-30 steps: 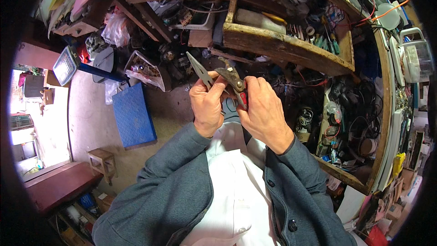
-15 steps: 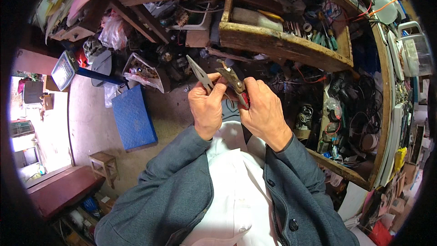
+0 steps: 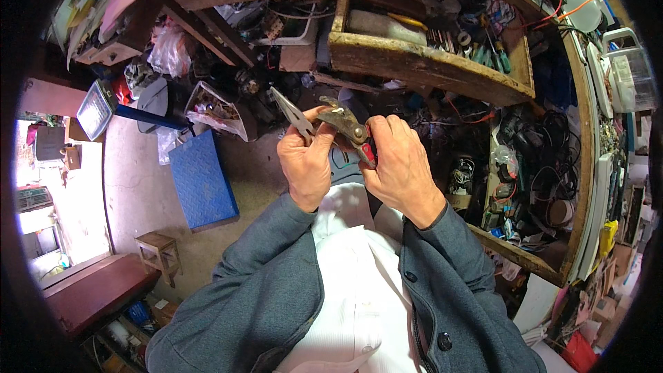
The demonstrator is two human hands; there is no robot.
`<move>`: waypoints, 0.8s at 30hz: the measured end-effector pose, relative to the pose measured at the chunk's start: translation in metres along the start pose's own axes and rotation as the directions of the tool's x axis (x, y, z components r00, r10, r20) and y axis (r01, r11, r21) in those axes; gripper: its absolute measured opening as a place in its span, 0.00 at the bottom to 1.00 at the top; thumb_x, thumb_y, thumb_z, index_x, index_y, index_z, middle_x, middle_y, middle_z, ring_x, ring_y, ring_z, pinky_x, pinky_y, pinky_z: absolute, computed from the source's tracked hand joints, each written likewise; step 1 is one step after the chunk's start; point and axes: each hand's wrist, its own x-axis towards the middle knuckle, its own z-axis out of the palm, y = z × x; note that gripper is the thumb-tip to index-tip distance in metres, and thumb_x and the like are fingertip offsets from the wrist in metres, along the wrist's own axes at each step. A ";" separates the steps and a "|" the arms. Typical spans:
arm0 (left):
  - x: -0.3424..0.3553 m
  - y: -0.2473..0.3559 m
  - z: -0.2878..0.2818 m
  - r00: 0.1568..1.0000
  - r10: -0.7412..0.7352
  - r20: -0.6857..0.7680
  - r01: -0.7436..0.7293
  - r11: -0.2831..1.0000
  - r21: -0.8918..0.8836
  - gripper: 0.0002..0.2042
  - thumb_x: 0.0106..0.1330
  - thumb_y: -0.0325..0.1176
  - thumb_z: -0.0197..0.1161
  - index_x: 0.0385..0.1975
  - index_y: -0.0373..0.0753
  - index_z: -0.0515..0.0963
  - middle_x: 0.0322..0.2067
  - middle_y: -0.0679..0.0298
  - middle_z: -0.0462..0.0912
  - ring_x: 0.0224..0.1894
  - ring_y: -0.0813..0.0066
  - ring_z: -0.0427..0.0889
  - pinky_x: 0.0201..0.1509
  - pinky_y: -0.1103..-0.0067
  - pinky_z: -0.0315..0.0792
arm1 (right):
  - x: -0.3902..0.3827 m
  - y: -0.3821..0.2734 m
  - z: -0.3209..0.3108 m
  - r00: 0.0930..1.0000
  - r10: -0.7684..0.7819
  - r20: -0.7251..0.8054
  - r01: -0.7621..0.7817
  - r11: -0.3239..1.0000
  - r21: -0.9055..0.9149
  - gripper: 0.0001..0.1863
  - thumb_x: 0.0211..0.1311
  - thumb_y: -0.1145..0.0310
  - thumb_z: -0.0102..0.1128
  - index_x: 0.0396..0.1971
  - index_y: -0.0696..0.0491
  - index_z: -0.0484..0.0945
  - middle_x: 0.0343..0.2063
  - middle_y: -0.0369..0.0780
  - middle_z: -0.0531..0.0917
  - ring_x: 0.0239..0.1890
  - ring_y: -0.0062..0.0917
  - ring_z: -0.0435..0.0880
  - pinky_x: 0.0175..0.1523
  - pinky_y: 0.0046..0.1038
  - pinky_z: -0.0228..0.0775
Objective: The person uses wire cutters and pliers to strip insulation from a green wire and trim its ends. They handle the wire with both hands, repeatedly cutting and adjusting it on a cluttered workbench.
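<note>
My left hand (image 3: pixel 306 169) is closed around needle-nose pliers (image 3: pixel 291 116), whose long grey jaws point up and to the left past the fingers. My right hand (image 3: pixel 400 166) grips a second hand tool, red-handled pliers (image 3: pixel 351 128) with a broad, worn dark head and a round pivot. The head of these pliers lies across the thumb and fingertips of my left hand, its jaws toward the left. A small pale bit shows at the jaws, too small to name. Most of both tools' handles are hidden in my hands.
An open wooden drawer (image 3: pixel 428 69) with screwdrivers and parts juts out ahead. A wooden-framed bin (image 3: pixel 514 252) of cables stands at the right. Left are a blue platform scale (image 3: pixel 202 178), a white box of scraps (image 3: pixel 219 112) and a small wooden stool (image 3: pixel 159 252).
The red-handled pliers' head has swung left and shows broader, closer to my left fingers. My left hand and the needle-nose pliers have shifted slightly left; my right hand has barely moved.
</note>
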 end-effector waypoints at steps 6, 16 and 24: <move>0.001 -0.002 0.000 0.999 -0.033 0.019 0.033 0.999 -0.009 0.10 0.73 0.25 0.60 0.50 0.30 0.77 0.38 0.60 0.85 0.34 0.76 0.85 0.36 0.79 0.82 | -0.004 0.004 0.004 0.999 0.015 0.033 -0.018 0.997 0.080 0.20 0.45 0.76 0.61 0.41 0.59 0.69 0.33 0.50 0.72 0.38 0.47 0.74 0.43 0.42 0.68; 0.005 0.005 -0.001 0.995 -0.087 0.046 0.086 0.996 0.020 0.10 0.73 0.26 0.60 0.49 0.29 0.77 0.36 0.59 0.85 0.32 0.75 0.85 0.34 0.78 0.82 | -0.003 0.003 -0.002 0.991 0.045 0.129 -0.063 0.988 0.142 0.20 0.47 0.71 0.65 0.40 0.58 0.69 0.34 0.50 0.73 0.39 0.47 0.75 0.45 0.44 0.69; 0.006 0.006 -0.005 0.994 -0.087 0.069 0.081 0.994 0.076 0.09 0.73 0.26 0.60 0.48 0.29 0.77 0.35 0.59 0.85 0.30 0.75 0.85 0.34 0.79 0.82 | -0.003 0.003 -0.002 0.982 0.068 0.174 -0.097 0.982 0.163 0.18 0.48 0.72 0.63 0.37 0.58 0.67 0.31 0.50 0.73 0.36 0.49 0.76 0.41 0.46 0.69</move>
